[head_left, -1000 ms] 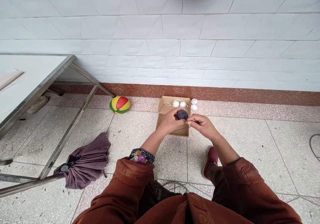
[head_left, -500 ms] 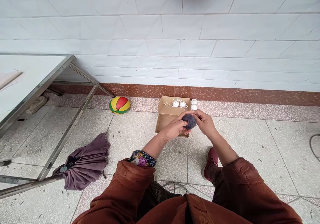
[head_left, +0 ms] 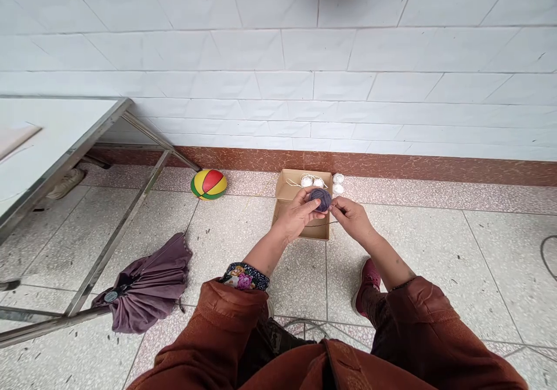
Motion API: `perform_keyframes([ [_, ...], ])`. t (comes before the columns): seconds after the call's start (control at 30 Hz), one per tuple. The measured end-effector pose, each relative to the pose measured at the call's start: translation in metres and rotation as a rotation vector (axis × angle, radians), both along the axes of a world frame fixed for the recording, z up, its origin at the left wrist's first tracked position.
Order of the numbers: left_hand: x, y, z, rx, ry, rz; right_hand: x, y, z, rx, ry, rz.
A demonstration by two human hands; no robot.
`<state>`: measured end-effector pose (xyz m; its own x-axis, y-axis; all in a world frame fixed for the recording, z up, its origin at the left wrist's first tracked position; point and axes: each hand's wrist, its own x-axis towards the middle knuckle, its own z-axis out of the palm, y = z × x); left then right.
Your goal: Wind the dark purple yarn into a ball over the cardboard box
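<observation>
A dark purple-grey ball of yarn sits in my left hand, whose fingers and thumb wrap round it. Close by on its right, my right hand pinches a strand of the same yarn between thumb and fingers. A loose dark strand hangs below the hands. Under them an open cardboard box lies on the floor, its lid folded back toward the wall. White yarn balls with loose ends rest on the lid, partly covered by my left hand. More white yarn balls lie just right of the box.
A yellow, red and green ball lies by the wall, left of the box. A folded purple umbrella leans by a metal-framed table. Someone's shoe shows beneath the table. Cables run along the floor near my feet.
My left hand has shifted slightly left and up with the yarn ball. My right hand has drawn back from the ball's top to its right side, and a loose strand now hangs below.
</observation>
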<state>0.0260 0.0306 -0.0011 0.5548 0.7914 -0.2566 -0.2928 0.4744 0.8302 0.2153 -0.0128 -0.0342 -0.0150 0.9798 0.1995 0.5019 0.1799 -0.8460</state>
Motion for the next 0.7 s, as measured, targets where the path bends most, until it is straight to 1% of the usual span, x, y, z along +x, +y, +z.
perform_keyframes([
  [0.1, -0.003, 0.005, -0.004, 0.08, 0.176, 0.073, -0.003, -0.005, 0.01, 0.012, 0.05, 0.149],
  [0.17, -0.004, 0.006, -0.007, 0.196, 0.298, 0.095, -0.004, -0.009, 0.016, 0.01, 0.117, 0.219],
  [0.2, -0.004, 0.005, -0.008, 0.256, 0.341, 0.089, -0.004, -0.01, 0.019, 0.011, 0.152, 0.229],
  [0.27, -0.003, 0.002, -0.008, 0.326, 0.382, 0.02, -0.003, -0.011, 0.022, 0.021, 0.223, 0.202],
  [0.33, 0.001, -0.004, -0.008, 0.305, 0.361, -0.094, 0.0, -0.01, 0.023, 0.02, 0.288, 0.146],
  [0.43, 0.009, -0.014, -0.007, 0.193, 0.249, -0.229, 0.003, -0.007, 0.023, -0.016, 0.364, 0.067],
  [0.5, 0.014, -0.019, -0.008, 0.127, 0.165, -0.254, 0.004, -0.006, 0.023, -0.064, 0.407, 0.024],
  [0.6, 0.019, -0.021, -0.012, 0.058, 0.086, -0.247, 0.004, -0.005, 0.026, -0.145, 0.449, -0.007],
  [0.7, 0.02, -0.021, -0.015, 0.059, 0.068, -0.238, 0.005, -0.004, 0.027, -0.179, 0.448, -0.021],
])
